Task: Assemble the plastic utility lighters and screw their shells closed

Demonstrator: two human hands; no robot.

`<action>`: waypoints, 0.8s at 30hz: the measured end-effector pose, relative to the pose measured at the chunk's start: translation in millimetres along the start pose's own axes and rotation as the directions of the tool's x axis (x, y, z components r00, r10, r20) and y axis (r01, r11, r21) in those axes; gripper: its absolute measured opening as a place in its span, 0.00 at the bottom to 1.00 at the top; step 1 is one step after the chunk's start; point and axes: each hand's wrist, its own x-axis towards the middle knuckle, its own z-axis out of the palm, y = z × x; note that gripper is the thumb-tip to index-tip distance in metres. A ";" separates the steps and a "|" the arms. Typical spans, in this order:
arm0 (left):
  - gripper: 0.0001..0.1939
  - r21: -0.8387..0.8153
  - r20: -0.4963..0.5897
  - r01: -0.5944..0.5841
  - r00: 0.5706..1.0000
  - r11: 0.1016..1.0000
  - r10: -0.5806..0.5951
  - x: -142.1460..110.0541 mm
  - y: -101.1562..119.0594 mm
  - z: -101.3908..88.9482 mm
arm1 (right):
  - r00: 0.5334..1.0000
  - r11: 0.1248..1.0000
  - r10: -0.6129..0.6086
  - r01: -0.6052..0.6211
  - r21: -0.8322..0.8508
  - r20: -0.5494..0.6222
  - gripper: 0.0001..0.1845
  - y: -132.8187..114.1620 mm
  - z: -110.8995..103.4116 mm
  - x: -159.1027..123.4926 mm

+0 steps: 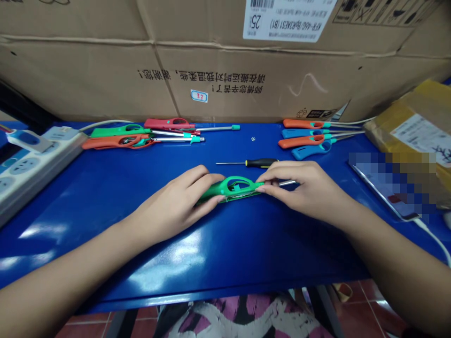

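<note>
A green long-necked lighter (239, 186) lies sideways in front of me, held at both ends. My left hand (181, 199) is closed around its handle end, thumb on the near side and fingers on the far side. My right hand (305, 188) pinches it where the green body meets the metal tube, whose tip shows past the fingers. Along the near edge of the green body runs a narrow gap with thin parts in it. Just beyond my right hand lies a screwdriver (262, 163) with a black and yellow handle, its shaft pointing left.
Several red, green and orange lighters (120, 142) lie at the back left, and orange and blue ones (310, 152) at the back right. A power strip (31, 164) is on the left. A phone (384, 188) with a cable and a taped parcel (416, 126) sit right. A large cardboard box (211, 61) stands behind.
</note>
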 end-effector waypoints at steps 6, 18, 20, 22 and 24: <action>0.17 -0.010 -0.076 -0.081 0.994 0.997 0.080 -1.9 -11.1 1.1 | 0.996 0.997 0.075 -0.073 -0.035 0.054 0.08 0.8 -6.2 3.3; 0.18 -0.075 -0.082 -0.096 0.993 0.993 0.089 -2.2 -21.4 8.4 | 0.982 0.969 0.046 0.001 -0.248 0.181 0.07 15.6 -15.1 0.8; 0.18 -0.107 -0.058 -0.090 0.995 0.990 0.084 -1.4 -23.7 9.9 | 0.970 0.966 0.024 0.040 -0.255 0.243 0.06 19.1 -15.8 1.0; 0.18 -0.131 -0.048 -0.092 0.995 0.987 0.086 -0.7 -24.8 11.1 | 0.965 0.973 0.016 0.045 -0.228 0.262 0.06 20.2 -14.2 1.7; 0.18 -0.142 -0.044 -0.089 0.996 0.986 0.084 -0.3 -24.9 11.7 | 0.967 0.978 0.022 0.032 -0.204 0.254 0.06 19.5 -11.2 2.2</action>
